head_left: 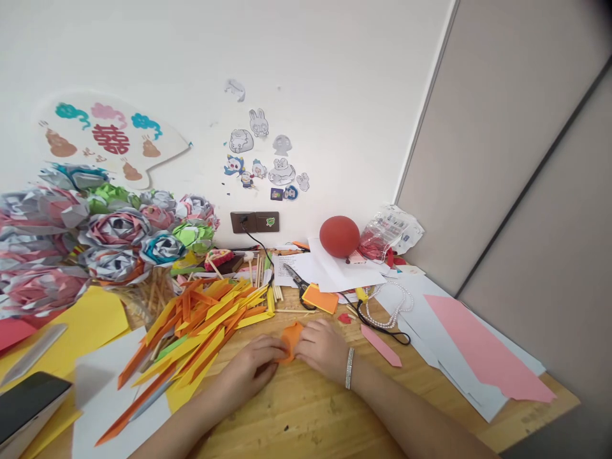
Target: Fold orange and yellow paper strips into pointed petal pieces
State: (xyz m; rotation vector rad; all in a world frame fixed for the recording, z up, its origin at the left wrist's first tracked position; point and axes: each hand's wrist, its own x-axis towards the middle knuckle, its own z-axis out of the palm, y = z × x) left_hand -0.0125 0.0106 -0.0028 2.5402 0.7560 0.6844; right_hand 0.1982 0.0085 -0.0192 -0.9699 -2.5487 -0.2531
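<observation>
A small piece of orange paper (289, 338) lies between my two hands near the middle of the wooden table. My left hand (261, 360) has its curled fingers closed on the paper's left side. From the right, my right hand (322, 347), with a silvery bracelet at the wrist, pinches the paper's other edge. To the left is a pile of folded orange and yellow paper strips (205, 319). Black-handled scissors (305, 292) lie beyond my hands, partly beneath an orange paper pad (320, 298).
Paper flowers (117, 233) crowd the left side. A phone (31, 405) rests at the lower left. Toward the wall are a red balloon (339, 236) and white sheets. A bead string (399, 306), black cable and pink paper (482, 344) lie at the right.
</observation>
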